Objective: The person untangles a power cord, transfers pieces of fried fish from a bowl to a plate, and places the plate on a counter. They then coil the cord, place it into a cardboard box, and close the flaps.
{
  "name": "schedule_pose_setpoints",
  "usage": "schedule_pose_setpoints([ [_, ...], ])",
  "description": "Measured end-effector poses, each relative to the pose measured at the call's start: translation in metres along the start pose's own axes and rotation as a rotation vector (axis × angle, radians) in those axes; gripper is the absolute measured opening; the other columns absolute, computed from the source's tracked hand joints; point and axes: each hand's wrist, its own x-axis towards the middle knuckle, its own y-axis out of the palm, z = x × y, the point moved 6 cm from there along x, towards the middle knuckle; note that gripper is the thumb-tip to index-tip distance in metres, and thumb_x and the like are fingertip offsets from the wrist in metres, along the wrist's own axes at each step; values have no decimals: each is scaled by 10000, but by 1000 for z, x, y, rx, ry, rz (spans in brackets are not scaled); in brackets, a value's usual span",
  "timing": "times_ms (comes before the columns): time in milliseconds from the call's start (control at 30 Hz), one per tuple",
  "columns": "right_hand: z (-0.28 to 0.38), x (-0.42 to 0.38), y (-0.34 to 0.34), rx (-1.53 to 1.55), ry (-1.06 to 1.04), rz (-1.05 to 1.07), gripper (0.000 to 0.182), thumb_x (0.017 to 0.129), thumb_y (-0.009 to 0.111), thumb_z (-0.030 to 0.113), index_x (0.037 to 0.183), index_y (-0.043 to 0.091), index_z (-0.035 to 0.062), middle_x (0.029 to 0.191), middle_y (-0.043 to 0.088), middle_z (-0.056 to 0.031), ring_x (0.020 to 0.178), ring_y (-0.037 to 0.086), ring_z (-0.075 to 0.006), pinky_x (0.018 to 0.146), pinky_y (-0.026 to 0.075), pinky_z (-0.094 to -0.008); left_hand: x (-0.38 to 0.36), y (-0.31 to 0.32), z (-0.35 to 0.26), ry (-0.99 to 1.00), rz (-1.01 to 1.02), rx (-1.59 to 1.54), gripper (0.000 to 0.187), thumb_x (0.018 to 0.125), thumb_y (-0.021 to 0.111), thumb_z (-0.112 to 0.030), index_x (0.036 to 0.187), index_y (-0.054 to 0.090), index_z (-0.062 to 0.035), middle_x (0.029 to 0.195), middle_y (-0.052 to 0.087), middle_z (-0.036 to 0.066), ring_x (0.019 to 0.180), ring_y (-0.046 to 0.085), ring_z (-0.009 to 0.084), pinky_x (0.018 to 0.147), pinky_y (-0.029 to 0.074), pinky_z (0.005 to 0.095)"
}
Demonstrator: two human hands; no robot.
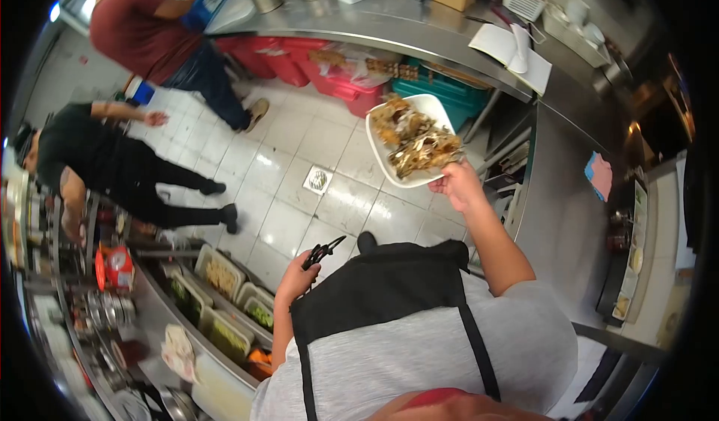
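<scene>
My right hand (460, 187) grips the near edge of a white plate (377, 140), holding it out over the floor. On the plate lie browned, crisp pieces (423, 148) that look like fried fish. My left hand (296, 273), lower and to the left, is closed round a black utensil (323, 249) that looks like tongs, its end pointing away from me. The fingers partly hide its handle.
A steel counter (419, 33) with an open notebook (517, 53) runs ahead and along my right. Food tubs (225, 335) sit in a station at left. Two people stand ahead left, one in black (97, 151), one in maroon (146, 32). Red bins (352, 92) line the counter's underside.
</scene>
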Motion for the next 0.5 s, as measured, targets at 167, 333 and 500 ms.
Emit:
schedule_pose_setpoints([
  [167,38,57,-57,37,-183,-233,249,707,382,42,952,402,-2,699,545,-118,554,549,-187,512,473,-298,86,-3,-40,0,82,-59,248,759,508,-56,1007,501,-41,588,453,-6,511,425,91,482,365,244],
  [333,64,106,-87,122,-235,-369,317,709,368,37,1026,363,31,708,527,-97,546,531,-164,498,464,-291,176,-18,-68,104,116,-35,256,755,505,-39,1010,514,-45,581,447,-13,494,412,78,458,351,227],
  [500,106,110,-64,187,-281,-505,352,719,368,52,1071,343,58,744,523,-97,570,535,-159,501,464,-291,264,-62,-146,265,277,9,263,751,501,-33,1014,510,-37,565,440,-14,485,416,77,460,359,226],
])
